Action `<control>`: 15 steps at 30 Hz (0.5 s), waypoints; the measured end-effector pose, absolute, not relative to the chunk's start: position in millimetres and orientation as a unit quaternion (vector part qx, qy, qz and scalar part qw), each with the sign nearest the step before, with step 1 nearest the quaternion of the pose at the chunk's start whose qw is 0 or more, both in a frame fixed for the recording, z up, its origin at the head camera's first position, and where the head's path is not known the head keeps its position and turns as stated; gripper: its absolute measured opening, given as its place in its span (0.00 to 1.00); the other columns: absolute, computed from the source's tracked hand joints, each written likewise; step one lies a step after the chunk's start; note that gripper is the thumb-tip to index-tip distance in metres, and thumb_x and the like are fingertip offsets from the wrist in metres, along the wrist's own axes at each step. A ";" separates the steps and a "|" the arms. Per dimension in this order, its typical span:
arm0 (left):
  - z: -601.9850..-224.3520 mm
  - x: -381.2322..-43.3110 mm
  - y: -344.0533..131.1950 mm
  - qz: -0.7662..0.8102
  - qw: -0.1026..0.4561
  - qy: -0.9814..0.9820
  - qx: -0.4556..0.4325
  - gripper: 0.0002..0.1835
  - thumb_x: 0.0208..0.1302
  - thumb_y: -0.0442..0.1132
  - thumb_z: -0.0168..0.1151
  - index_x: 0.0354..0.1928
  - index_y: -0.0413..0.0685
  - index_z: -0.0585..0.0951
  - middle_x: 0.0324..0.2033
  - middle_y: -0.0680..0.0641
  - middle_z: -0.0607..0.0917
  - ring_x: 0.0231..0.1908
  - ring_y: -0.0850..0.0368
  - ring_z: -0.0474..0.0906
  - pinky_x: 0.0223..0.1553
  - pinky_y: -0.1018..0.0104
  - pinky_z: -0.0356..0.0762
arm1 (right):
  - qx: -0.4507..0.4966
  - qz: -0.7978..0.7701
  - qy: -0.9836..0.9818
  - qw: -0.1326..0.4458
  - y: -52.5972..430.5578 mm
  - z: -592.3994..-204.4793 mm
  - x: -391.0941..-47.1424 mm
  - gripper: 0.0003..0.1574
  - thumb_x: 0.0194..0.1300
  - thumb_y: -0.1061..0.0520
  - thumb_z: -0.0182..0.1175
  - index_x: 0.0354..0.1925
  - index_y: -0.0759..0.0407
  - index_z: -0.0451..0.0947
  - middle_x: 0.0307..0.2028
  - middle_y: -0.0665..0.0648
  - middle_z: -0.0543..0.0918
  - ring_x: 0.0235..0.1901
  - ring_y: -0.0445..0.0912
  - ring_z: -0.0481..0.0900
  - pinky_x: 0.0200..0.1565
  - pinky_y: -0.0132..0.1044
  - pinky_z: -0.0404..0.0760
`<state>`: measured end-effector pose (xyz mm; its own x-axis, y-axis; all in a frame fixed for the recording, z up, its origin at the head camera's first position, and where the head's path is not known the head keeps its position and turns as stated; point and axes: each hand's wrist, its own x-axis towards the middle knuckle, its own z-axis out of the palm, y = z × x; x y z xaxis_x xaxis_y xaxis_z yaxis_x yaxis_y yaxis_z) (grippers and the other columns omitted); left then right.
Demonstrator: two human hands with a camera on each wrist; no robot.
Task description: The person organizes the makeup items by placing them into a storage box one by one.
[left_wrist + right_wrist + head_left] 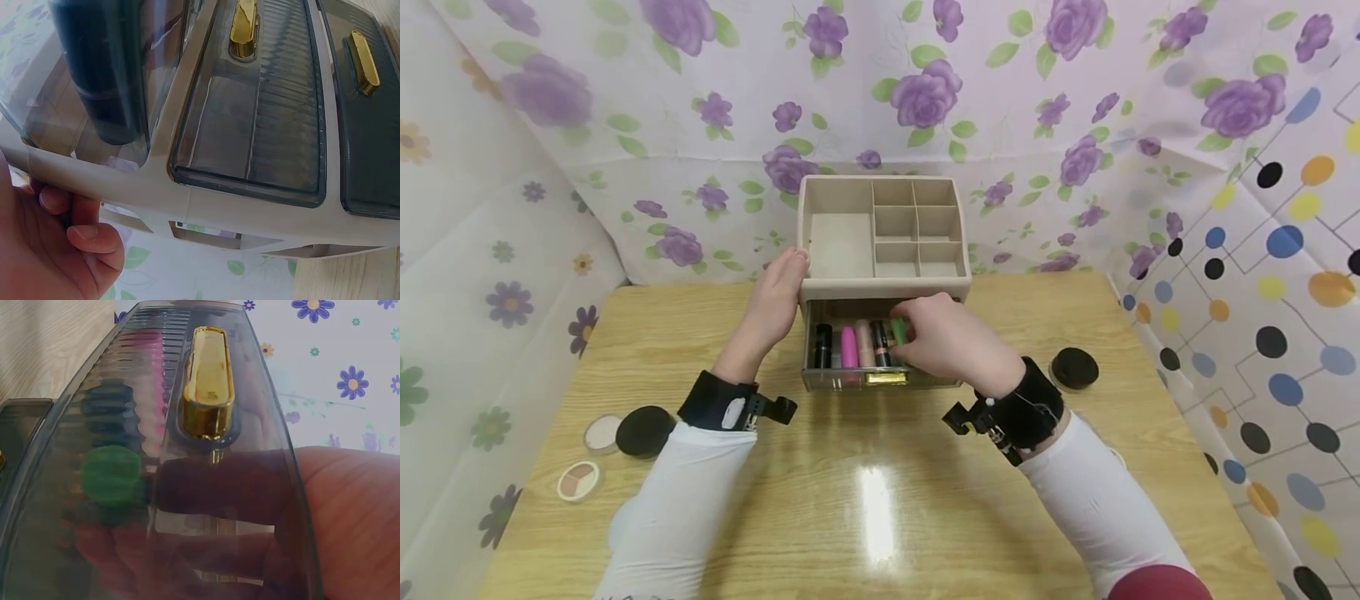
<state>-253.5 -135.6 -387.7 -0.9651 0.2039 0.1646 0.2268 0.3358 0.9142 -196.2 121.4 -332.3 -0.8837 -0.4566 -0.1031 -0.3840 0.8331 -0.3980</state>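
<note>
A beige makeup organizer [883,287] stands at the table's back, its clear top drawer [850,382] pulled out. My left hand [771,300] holds the organizer's left side; in the left wrist view its fingers [94,240] curl at the side edge. My right hand [951,337] reaches into the drawer and pinches a green tube [899,332], whose round end shows through the drawer front in the right wrist view. Left of it lie a black lipstick tube [881,343], a beige tube [865,343], a bright pink tube [848,347] and another black tube [823,346].
The organizer's top has open compartments [842,242]. On the table's left lie a black round case [645,431], a white round compact [602,434] and a three-colour palette [579,482]. A black round compact [1074,368] lies at right. Patterned cloths hang behind and at the sides.
</note>
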 end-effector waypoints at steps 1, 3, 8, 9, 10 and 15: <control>-387.7 -253.4 -135.7 -0.559 0.011 -0.819 -0.130 0.37 0.85 0.61 0.34 0.82 0.43 0.64 0.74 0.35 0.70 0.75 0.37 0.64 0.74 0.37 0.60 | -0.220 -0.187 0.953 0.098 120.9 -332.3 -196.3 0.22 0.67 0.54 0.74 0.56 0.59 0.84 0.30 0.51 0.80 0.27 0.45 0.76 0.35 0.42 0.76; -388.4 -254.1 -135.9 -0.557 0.011 -0.820 -0.129 0.38 0.85 0.62 0.34 0.81 0.44 0.65 0.74 0.35 0.71 0.74 0.37 0.65 0.74 0.37 0.60 | -0.219 -0.183 0.954 0.096 120.2 -332.3 -196.4 0.22 0.68 0.53 0.73 0.57 0.59 0.85 0.32 0.50 0.82 0.28 0.44 0.78 0.37 0.42 0.78; -387.8 -254.4 -135.9 -0.555 0.015 -0.822 -0.130 0.38 0.84 0.63 0.34 0.79 0.44 0.68 0.71 0.35 0.73 0.72 0.37 0.68 0.72 0.35 0.63 | -0.214 -0.180 0.954 0.106 118.8 -331.2 -195.4 0.26 0.72 0.51 0.70 0.63 0.58 0.84 0.38 0.50 0.88 0.31 0.41 0.83 0.43 0.43 0.83; -387.4 -254.3 -135.9 -0.553 0.016 -0.823 -0.130 0.38 0.84 0.63 0.34 0.79 0.44 0.68 0.71 0.35 0.74 0.71 0.37 0.69 0.72 0.35 0.63 | -0.215 -0.180 0.954 0.106 118.6 -330.9 -195.1 0.25 0.72 0.51 0.70 0.63 0.58 0.84 0.38 0.50 0.88 0.31 0.41 0.83 0.43 0.43 0.83; -387.0 -254.3 -135.9 -0.552 0.017 -0.824 -0.130 0.37 0.84 0.63 0.34 0.78 0.44 0.69 0.70 0.35 0.74 0.70 0.37 0.69 0.71 0.35 0.64 | -0.217 -0.182 0.953 0.107 118.4 -331.0 -195.0 0.25 0.72 0.51 0.70 0.63 0.58 0.85 0.37 0.50 0.88 0.31 0.41 0.82 0.42 0.42 0.83; -387.1 -254.1 -136.7 -0.547 0.019 -0.827 -0.126 0.37 0.84 0.63 0.34 0.77 0.44 0.70 0.70 0.35 0.75 0.71 0.37 0.69 0.72 0.35 0.63 | -0.220 -0.189 0.952 0.101 117.9 -331.2 -193.1 0.24 0.73 0.50 0.69 0.62 0.57 0.85 0.26 0.48 0.82 0.23 0.41 0.75 0.37 0.41 0.77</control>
<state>-254.1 -136.7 -387.1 -0.9674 0.1882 0.1693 0.2294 0.3687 0.9008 -193.1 117.9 -331.2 -0.8828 -0.4571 -0.1083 -0.3809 0.8315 -0.4044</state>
